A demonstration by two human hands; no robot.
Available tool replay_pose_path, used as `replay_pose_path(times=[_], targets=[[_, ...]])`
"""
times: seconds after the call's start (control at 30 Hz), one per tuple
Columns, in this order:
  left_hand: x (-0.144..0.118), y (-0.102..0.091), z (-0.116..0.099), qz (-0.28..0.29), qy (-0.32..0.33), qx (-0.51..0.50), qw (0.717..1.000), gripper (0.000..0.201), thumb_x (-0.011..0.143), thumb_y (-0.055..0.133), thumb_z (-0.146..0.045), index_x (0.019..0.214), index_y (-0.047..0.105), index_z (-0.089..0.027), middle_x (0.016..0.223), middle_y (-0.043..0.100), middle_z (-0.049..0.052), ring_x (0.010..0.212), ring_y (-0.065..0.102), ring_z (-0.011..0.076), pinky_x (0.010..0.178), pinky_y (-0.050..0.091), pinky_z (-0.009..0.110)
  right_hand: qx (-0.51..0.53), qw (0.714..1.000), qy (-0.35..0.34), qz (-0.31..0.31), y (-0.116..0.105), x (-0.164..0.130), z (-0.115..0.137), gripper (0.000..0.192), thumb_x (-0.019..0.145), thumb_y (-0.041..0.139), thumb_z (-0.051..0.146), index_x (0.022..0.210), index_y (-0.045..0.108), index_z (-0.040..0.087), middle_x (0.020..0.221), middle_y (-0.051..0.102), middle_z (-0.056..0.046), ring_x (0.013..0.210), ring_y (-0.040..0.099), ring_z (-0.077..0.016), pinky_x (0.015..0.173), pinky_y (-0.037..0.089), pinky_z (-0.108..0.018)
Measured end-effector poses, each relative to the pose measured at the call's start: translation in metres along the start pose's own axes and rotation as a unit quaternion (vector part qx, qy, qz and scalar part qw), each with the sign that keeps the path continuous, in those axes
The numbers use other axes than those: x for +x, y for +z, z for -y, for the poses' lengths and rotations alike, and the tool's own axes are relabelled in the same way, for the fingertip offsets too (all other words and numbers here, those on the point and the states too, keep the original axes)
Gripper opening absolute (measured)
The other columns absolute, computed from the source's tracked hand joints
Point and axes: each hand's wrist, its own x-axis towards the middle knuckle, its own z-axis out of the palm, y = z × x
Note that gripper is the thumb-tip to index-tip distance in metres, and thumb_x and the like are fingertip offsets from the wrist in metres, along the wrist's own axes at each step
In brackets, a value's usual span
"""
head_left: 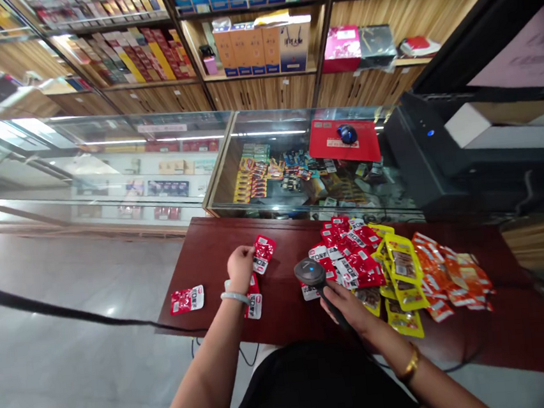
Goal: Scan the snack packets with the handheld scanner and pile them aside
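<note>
My left hand (pixel 240 266) pinches a red snack packet (pixel 263 253) above the dark red table (pixel 283 318). More red packets (pixel 254 299) lie under that wrist, and one red packet (pixel 187 299) lies apart at the table's left end. My right hand (pixel 346 306) grips a black barcode scanner (pixel 313 275) by its handle, its head pointing toward the packet in my left hand. To the right of the scanner sits a heap of red packets (pixel 349 254), then yellow packets (pixel 401 275) and orange packets (pixel 445 277).
A glass display counter (pixel 229 163) stands beyond the table, with a red mouse pad (pixel 344 149) and a mouse (pixel 347 134) on it. A black printer (pixel 440 155) sits at right. Shelves of boxed goods (pixel 257 45) line the back wall. A black cable (pixel 71 312) crosses the floor at left.
</note>
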Motion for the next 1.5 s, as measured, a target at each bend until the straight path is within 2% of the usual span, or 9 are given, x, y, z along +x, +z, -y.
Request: replay_pose_path(times=[0.23,0.4,0.7,0.9,1.0,1.13,1.3,1.4,1.5], targets=[[-0.046,0.066,-0.042,0.111,0.068,-0.067,0.989,0.017,0.087,0.058,-0.027,0.081,0.070,-0.018,0.079,0.074,0.004,0.071,0.064,0.0153,0.064,0.042,0.024,0.011,0.999,-0.036,-0.022,0.000,-0.001,0.009,0.059,0.075,0.062,0.079,0.095,0.058,0.025,0.055,0.050,0.006,0.040,0.040,-0.0094,0.039,0.030,-0.022],[-0.063,0.083,-0.055,0.133,0.114,-0.031,0.984,0.017,0.084,0.055,-0.016,0.075,0.068,-0.017,0.076,0.072,0.004,0.068,0.061,0.0142,0.063,0.039,0.024,0.035,0.996,-0.042,-0.068,-0.012,-0.004,0.008,0.057,0.074,0.063,0.079,0.085,0.053,0.025,0.054,0.047,0.007,0.039,0.036,-0.0085,0.038,0.028,-0.022],[-0.067,0.122,-0.058,0.171,0.053,-0.104,0.978,0.016,0.087,0.060,-0.028,0.080,0.070,-0.017,0.077,0.073,0.005,0.067,0.064,0.0146,0.063,0.045,0.024,0.039,0.994,-0.035,-0.093,-0.029,-0.013,-0.006,0.056,0.074,0.062,0.079,0.083,0.051,0.025,0.054,0.047,0.007,0.039,0.036,-0.0084,0.038,0.029,-0.022],[-0.073,0.152,-0.086,0.340,-0.004,-0.288,0.896,0.024,0.077,0.070,-0.021,0.098,0.075,-0.012,0.081,0.076,0.007,0.062,0.065,0.0152,0.065,0.053,0.028,0.072,0.990,-0.029,-0.114,-0.034,-0.015,-0.005,0.057,0.073,0.063,0.079,0.081,0.048,0.024,0.054,0.047,0.008,0.039,0.037,-0.0076,0.038,0.029,-0.021],[-0.064,0.140,-0.068,0.318,0.020,-0.300,0.899,0.032,0.078,0.073,-0.027,0.107,0.075,-0.013,0.096,0.077,0.010,0.077,0.070,0.0176,0.078,0.055,0.031,0.073,0.991,-0.025,-0.113,-0.036,-0.013,-0.005,0.058,0.073,0.064,0.078,0.080,0.047,0.024,0.054,0.048,0.009,0.038,0.037,-0.0068,0.037,0.030,-0.020],[-0.049,0.098,-0.011,0.218,0.020,-0.229,0.949,0.029,0.085,0.065,-0.027,0.108,0.074,-0.014,0.106,0.076,0.013,0.094,0.070,0.0211,0.089,0.054,0.034,0.059,0.994,-0.006,-0.088,-0.032,-0.007,-0.009,0.057,0.072,0.066,0.077,0.080,0.048,0.023,0.055,0.050,0.008,0.038,0.039,-0.0069,0.037,0.030,-0.019],[-0.049,0.036,0.045,0.030,0.001,0.006,1.000,0.035,0.086,0.061,-0.027,0.118,0.068,-0.019,0.124,0.068,0.012,0.121,0.059,0.0255,0.106,0.043,0.039,0.015,1.000,0.006,-0.021,-0.009,0.007,-0.017,0.054,0.076,0.064,0.075,0.082,0.051,0.023,0.053,0.049,0.008,0.038,0.039,-0.0072,0.037,0.031,-0.020],[-0.053,0.007,0.061,-0.093,-0.081,0.162,0.979,0.062,0.081,0.067,-0.043,0.138,0.053,-0.021,0.143,0.051,0.016,0.134,0.044,0.0348,0.108,0.037,0.047,-0.018,0.999,0.010,0.033,0.006,0.015,-0.021,0.050,0.079,0.063,0.072,0.085,0.053,0.023,0.056,0.051,0.008,0.039,0.040,-0.0074,0.037,0.031,-0.020],[-0.053,-0.010,0.073,-0.091,-0.136,0.226,0.960,0.077,0.077,0.069,-0.055,0.140,0.045,-0.019,0.145,0.046,0.020,0.133,0.042,0.0386,0.104,0.037,0.049,-0.044,0.997,0.016,0.062,0.020,0.020,-0.023,0.047,0.082,0.062,0.068,0.086,0.055,0.023,0.056,0.052,0.008,0.040,0.042,-0.0080,0.039,0.032,-0.020]])
